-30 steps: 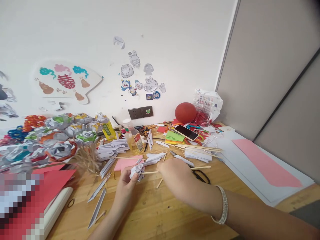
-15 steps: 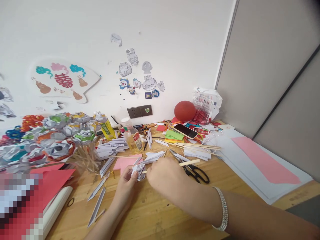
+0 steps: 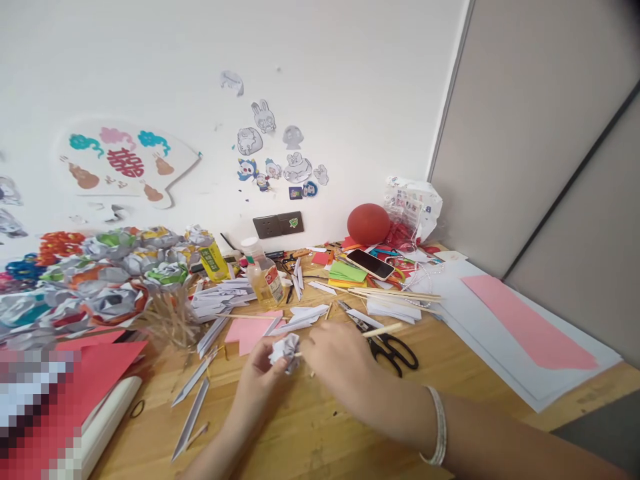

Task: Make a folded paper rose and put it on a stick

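A white folded paper flower (image 3: 286, 351) is pinched between the thumb and fingers of my left hand (image 3: 257, 377), above the wooden table (image 3: 295, 427). My right hand (image 3: 343, 360) is closed on a thin pale wooden stick (image 3: 386, 330). One end of that stick juts out to the right of the hand, while the other meets the paper flower; how far it goes in cannot be made out. Black-handled scissors (image 3: 395, 353) lie just right of my right hand. Pink paper squares (image 3: 247, 328) and folded white paper strips (image 3: 305, 315) lie behind my hands.
Finished paper flowers (image 3: 115, 293) crowd the left side. A glue bottle (image 3: 263, 277) stands in the middle back. Further right are a phone (image 3: 371, 263), a red balloon (image 3: 369, 224), wooden sticks (image 3: 395, 294) and large paper sheets (image 3: 505, 347). The wall closes off the back.
The paper flower has turned toward me and shows more of its front. My right hand has shifted slightly right and down, still holding the stick.
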Available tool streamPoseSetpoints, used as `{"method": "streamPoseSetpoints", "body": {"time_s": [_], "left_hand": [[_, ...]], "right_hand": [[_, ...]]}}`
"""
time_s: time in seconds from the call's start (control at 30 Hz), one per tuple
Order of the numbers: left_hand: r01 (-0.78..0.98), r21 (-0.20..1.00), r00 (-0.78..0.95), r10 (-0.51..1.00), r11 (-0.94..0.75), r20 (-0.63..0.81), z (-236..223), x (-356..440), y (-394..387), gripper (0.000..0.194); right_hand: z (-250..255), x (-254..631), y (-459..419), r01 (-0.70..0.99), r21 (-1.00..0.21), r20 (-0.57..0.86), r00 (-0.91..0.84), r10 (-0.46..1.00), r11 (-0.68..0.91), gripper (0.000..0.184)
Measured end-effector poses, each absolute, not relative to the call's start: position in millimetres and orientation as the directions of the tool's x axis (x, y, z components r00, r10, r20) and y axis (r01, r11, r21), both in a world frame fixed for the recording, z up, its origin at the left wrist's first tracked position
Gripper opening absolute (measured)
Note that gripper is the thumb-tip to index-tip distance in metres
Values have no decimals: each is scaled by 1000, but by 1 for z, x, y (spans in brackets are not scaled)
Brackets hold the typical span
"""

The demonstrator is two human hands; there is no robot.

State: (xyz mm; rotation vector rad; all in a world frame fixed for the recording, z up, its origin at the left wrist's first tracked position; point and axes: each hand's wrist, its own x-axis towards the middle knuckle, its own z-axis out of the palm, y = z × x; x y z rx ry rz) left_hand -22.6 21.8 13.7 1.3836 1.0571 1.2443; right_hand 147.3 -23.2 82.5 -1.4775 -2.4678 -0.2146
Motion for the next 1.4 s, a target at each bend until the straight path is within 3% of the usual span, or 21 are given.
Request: {"method": "streamPoseSetpoints", "body": {"time_s": [0.13,0.23,0.3,0.43,0.5,0.6,0.7,0.8,1.0,1.17,1.4], "left_hand": [[26,977,77,975,-211,208,35,-28,17,43],[-6,962,51,961,-273,273,49,-35,18,47],[-76,957,54,957,-281,285,54,-35,17,60],[-301,925,118,954,-231,277,60,-25,8,80],[-385,892,166,934,-235,318,68,-18,1,78],[-370,885,175,914,-284,366,90,-10,-11,73],[-225,909,151,909,-351,388,114,-4,-23,53],[-201,902,167,893,-383,417,128,2,-30,42],[-174,926,186,913,-334,364,137,5,-39,39],[-271,913,241,897,-305,371,139,9,-44,57],[-277,888,105,907,-366,407,133,24,-47,42]], "right_hand": [[75,147,-36,907,-43,431,-361,827,418,13],[74,154,-39,902,-179,472,-273,839,394,13],[76,157,-40,857,-322,470,-225,854,403,15],[72,153,-42,637,-648,439,-136,888,418,20],[65,149,-43,490,-766,431,-88,898,415,22],[50,145,-39,257,-873,413,-61,909,414,33],[39,141,-33,72,-918,384,-100,918,391,42],[36,136,-29,-47,-915,404,-113,908,401,47],[47,129,-30,-105,-888,456,-76,887,448,51],[42,127,-28,-143,-901,424,-94,901,410,56],[28,120,-27,-246,-908,350,3,937,340,54]]}}
